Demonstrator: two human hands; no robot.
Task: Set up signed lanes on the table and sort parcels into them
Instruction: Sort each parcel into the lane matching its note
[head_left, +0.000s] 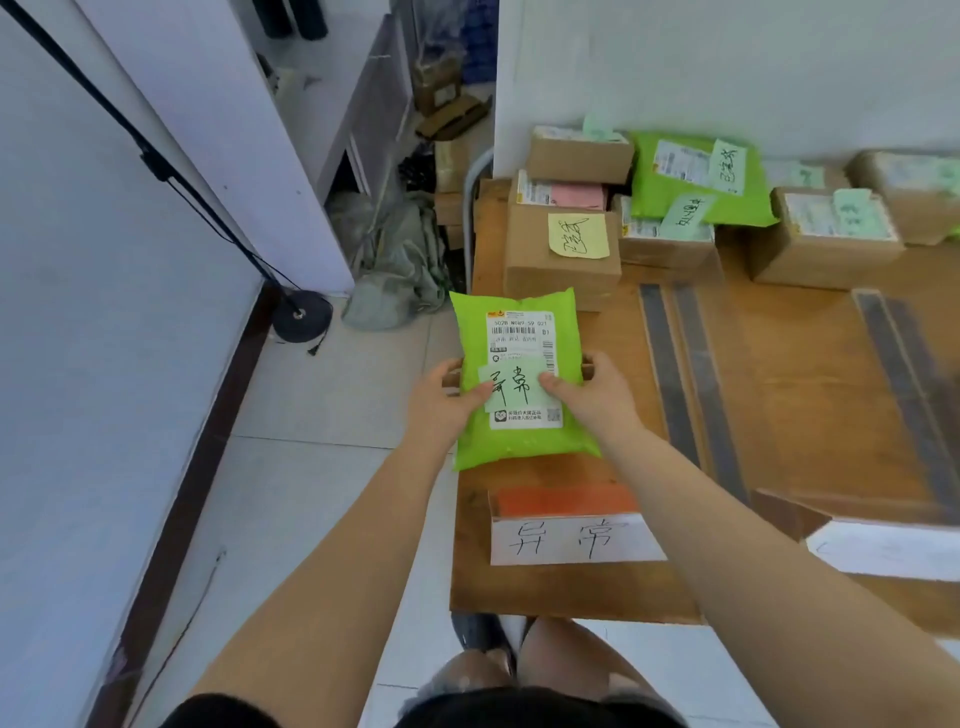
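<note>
While both hands grip, green parcel (519, 384) between left hand (441, 402), right hand (592, 392).

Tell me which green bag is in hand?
The near green bag, gripped by left hand and right hand; the other green bag lies among boxes.

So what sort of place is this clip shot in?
Probably a small parcel sorting room or courier pickup point: labelled cardboard boxes and green mailers piled on a wooden table, dark tape strips marking lanes, and a handwritten lane sign.
</note>
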